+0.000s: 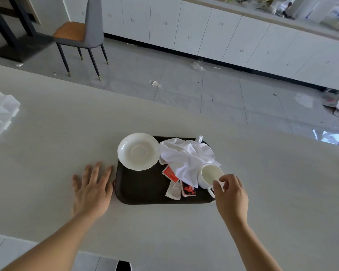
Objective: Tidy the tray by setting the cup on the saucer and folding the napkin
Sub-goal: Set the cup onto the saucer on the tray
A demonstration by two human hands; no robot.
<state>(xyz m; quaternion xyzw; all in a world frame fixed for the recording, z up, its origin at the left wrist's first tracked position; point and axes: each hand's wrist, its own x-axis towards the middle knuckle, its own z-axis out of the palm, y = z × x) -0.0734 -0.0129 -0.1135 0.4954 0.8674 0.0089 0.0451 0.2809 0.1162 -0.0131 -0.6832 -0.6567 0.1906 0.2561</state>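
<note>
A dark tray (141, 190) lies on the pale table. An empty white saucer (138, 151) sits at its far left corner, overhanging the rim. A crumpled white napkin (186, 157) is heaped on the tray's right half. The white cup (208, 176) stands at the tray's right edge, tilted slightly, partly against the napkin. My right hand (231, 194) pinches the cup at its near rim and handle. My left hand (93, 189) rests flat on the table just left of the tray, fingers spread.
Several small sachets (177, 185), red and white, lie on the tray under the napkin's near edge. A white moulded packing piece (0, 112) sits at the table's far left. A chair (80, 34) and white cabinets (223, 34) stand beyond the table.
</note>
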